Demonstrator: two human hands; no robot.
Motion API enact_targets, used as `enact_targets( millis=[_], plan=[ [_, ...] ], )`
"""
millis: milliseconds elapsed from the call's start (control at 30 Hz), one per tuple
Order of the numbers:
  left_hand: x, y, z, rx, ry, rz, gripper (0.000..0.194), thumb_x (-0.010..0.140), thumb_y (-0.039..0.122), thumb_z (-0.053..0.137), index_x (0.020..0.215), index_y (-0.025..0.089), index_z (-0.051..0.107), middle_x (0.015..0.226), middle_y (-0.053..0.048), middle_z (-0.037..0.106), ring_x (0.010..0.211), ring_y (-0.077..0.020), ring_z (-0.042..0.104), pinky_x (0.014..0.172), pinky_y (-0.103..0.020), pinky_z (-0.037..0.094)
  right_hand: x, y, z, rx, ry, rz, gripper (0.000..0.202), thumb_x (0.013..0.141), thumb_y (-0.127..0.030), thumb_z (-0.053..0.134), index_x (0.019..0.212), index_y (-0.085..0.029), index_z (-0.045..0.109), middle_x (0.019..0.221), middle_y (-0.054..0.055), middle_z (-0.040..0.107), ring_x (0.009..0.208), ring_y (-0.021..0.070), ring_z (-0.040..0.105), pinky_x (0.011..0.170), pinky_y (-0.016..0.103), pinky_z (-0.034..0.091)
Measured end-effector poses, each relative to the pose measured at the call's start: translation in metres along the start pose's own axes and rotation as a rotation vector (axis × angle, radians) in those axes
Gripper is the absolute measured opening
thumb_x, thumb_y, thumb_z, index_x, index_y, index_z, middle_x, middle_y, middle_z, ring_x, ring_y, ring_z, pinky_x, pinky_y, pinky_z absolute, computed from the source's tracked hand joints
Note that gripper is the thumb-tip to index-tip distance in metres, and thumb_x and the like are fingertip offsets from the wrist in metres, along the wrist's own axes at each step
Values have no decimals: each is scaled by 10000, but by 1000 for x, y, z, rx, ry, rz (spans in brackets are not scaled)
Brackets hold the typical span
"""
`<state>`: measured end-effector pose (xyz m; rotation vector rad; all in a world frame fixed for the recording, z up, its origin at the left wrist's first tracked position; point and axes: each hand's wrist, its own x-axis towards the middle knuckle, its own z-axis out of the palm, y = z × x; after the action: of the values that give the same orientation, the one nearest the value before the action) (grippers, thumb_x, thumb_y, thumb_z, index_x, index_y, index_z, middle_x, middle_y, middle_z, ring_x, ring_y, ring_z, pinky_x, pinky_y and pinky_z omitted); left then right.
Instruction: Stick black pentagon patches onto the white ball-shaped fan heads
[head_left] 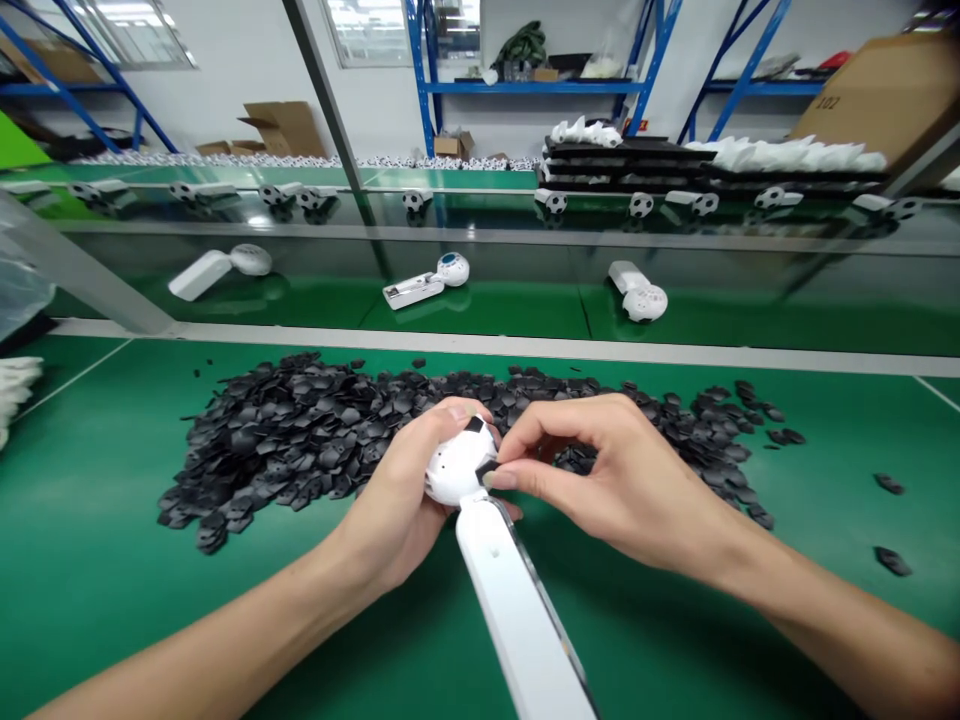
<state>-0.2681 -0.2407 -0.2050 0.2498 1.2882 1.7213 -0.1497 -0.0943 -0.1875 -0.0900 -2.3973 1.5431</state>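
My left hand [409, 480] is wrapped round the ball-shaped head of a white plastic device [499, 580], whose long flat handle points down towards me. One black patch sits near the top of the ball. Between thumb and forefinger, my right hand [592, 470] pinches a small black plastic piece [486, 470] against the right side of the ball. Whether that piece is seated in the ball or only touching it, I cannot tell. Behind both hands spreads a heap of black plastic pieces [292, 430] on the green tabletop [322, 620].
Beyond a pale rail [480, 344], similar white devices [427, 282] lie on a green belt. Further back, a raised line carries several with black patches. Stacked black trays [622, 165] hold white parts at the back right. A slanted metal post [82, 265] stands at left.
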Motion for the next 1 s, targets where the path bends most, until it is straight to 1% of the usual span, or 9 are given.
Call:
enact_targets(
  millis=[100,200,267,400,533,700,833,900,1000],
  plan=[
    [0,0,1,-11,13,-4,345,705,429,865,896,198,693,730,11,674,594,-165,623,539,-357,690,-1,2,2,32,2,13,143,940,-155,797,810,-196,754,790,-58,774,718,88,674,663,184,495],
    [-1,0,0,-14,15,0,353,710,443,863,899,200,690,723,10,667,591,-166,621,522,-337,674,-2,6,10,137,43,33,162,917,-190,834,788,-191,737,747,-59,755,683,82,670,663,177,504],
    [-1,-1,-1,-8,1,17,340,734,450,850,896,197,691,714,9,656,586,-164,614,516,-320,663,-2,9,17,208,76,65,187,890,-224,868,772,-187,728,733,-54,751,660,87,670,646,183,504],
    [-4,-1,-2,55,-29,109,295,822,449,800,860,177,691,706,-1,628,580,-147,601,497,-244,614,-5,9,26,293,138,140,223,841,-265,912,738,-187,730,711,-37,750,649,107,668,645,209,508],
    [-8,4,-1,129,-70,169,257,872,428,774,877,184,694,722,2,643,532,-149,611,486,-278,627,-7,4,28,359,158,183,253,787,-308,958,710,-196,745,715,-17,760,666,125,682,655,220,525],
    [-12,5,-3,171,-73,161,239,903,417,759,867,189,695,658,18,611,465,-141,579,439,-290,608,-4,0,25,514,105,325,439,649,-382,1031,707,-200,636,711,3,755,652,179,735,589,250,557],
    [-13,2,-3,186,-82,165,236,899,406,761,856,184,691,632,14,612,443,-149,592,411,-268,585,-2,4,22,501,-33,395,509,682,-463,1012,849,-206,606,702,-12,747,668,182,737,667,270,560],
    [-14,1,-2,161,-69,136,248,884,427,771,875,192,691,644,14,627,442,-158,609,410,-274,590,-4,8,22,410,-36,339,520,749,-500,975,914,-221,568,687,-45,723,640,150,686,661,256,513],
    [-16,1,0,142,-38,133,314,842,483,812,862,190,698,682,1,654,456,-148,609,407,-240,568,-10,15,31,127,108,123,505,859,-578,884,907,-231,520,724,-62,672,639,115,592,619,238,409]
  ],
)
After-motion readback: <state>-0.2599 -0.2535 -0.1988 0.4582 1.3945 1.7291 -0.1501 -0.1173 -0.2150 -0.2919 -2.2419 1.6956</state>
